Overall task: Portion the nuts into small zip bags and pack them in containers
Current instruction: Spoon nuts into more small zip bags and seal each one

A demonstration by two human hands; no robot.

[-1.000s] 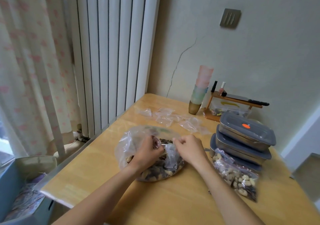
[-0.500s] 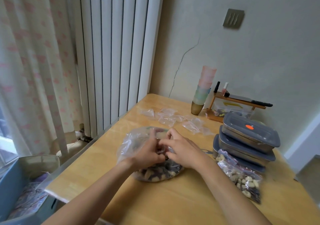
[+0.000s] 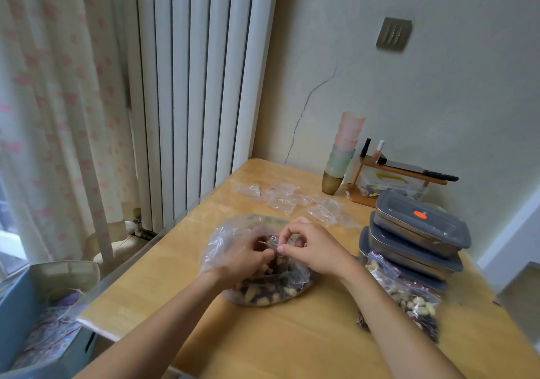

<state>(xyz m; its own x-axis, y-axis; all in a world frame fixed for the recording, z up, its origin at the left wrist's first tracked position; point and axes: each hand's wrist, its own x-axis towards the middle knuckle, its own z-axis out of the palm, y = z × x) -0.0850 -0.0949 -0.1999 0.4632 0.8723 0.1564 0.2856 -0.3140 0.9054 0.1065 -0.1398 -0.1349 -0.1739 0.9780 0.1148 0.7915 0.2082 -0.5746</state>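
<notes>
My left hand (image 3: 248, 254) and right hand (image 3: 315, 250) both pinching small clear zip bag (image 3: 273, 242) above big clear plastic bag of mixed nuts (image 3: 263, 285) mid wooden table (image 3: 292, 337). Stacked grey-lidded steel containers (image 3: 418, 232) at right, filled nut bag (image 3: 409, 297) touching lowest one.

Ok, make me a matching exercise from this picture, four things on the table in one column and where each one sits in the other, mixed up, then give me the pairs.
Things:
1. big nut bag
2. empty zip bags
3. containers
4. stacked cups

Places:
A. stacked at the table's right side, lids on
B. by the wall, next to the wooden rack
C. under both hands, mid-table
D. scattered flat behind the hands

Pairs: 1-C, 2-D, 3-A, 4-B
</notes>
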